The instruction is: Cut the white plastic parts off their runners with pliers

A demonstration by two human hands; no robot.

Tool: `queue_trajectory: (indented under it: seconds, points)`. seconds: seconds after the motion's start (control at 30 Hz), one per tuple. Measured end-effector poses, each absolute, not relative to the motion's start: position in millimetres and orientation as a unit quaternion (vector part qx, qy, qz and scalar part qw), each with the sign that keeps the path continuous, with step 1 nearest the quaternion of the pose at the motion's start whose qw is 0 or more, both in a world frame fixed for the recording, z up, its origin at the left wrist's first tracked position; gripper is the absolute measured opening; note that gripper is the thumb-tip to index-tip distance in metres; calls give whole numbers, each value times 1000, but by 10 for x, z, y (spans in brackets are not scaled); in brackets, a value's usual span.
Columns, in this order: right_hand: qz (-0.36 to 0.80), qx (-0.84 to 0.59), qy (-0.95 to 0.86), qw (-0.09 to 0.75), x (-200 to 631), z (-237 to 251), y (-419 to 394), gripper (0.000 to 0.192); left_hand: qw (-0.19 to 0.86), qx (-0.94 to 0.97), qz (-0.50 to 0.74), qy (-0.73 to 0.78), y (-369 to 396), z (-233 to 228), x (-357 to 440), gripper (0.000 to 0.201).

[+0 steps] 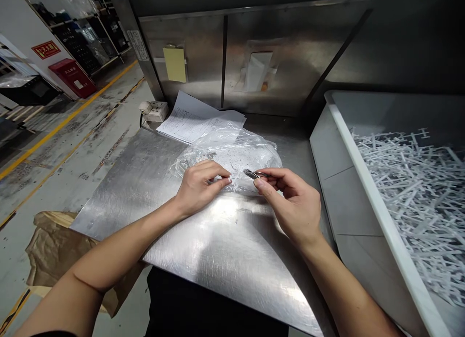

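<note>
My left hand pinches a small white branched plastic piece between thumb and fingertips. My right hand is closed on a small metal tool that looks like a nail clipper, its jaws pointing left. The tool's tip is a short way right of the white piece, seemingly apart from it. Both hands are over the near edge of a clear plastic bag lying on the metal table. Small dark specks and white bits show in or on the bag. My right fingers partly hide the tool's handle.
A grey-white bin at the right holds a heap of white plastic pieces. Printed papers lie behind the bag, beside a power socket block. Brown paper is on the floor at left. A metal panel stands behind.
</note>
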State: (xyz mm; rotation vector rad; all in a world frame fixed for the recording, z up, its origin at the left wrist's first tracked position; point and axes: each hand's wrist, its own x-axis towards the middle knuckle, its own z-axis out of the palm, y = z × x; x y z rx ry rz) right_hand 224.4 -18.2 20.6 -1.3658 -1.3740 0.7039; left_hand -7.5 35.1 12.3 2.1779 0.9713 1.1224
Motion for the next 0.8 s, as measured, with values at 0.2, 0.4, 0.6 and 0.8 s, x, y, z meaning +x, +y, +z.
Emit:
queue_trajectory:
  seconds: [0.2, 0.4, 0.6, 0.8]
  points:
    - [306, -571, -561, 515, 2233, 204, -188, 23, 293, 783, 415, 360, 337, 116, -59, 7]
    - [308, -576, -561, 509, 2223, 225, -207, 23, 281, 776, 426, 370, 363, 85, -79, 11]
    - [301, -580, -565, 504, 2233, 221, -197, 23, 273, 766, 440, 380, 391, 54, -99, 12]
    - [310, -588, -562, 492, 2239, 210, -172, 25, 282, 748, 451, 396, 401, 62, -97, 11]
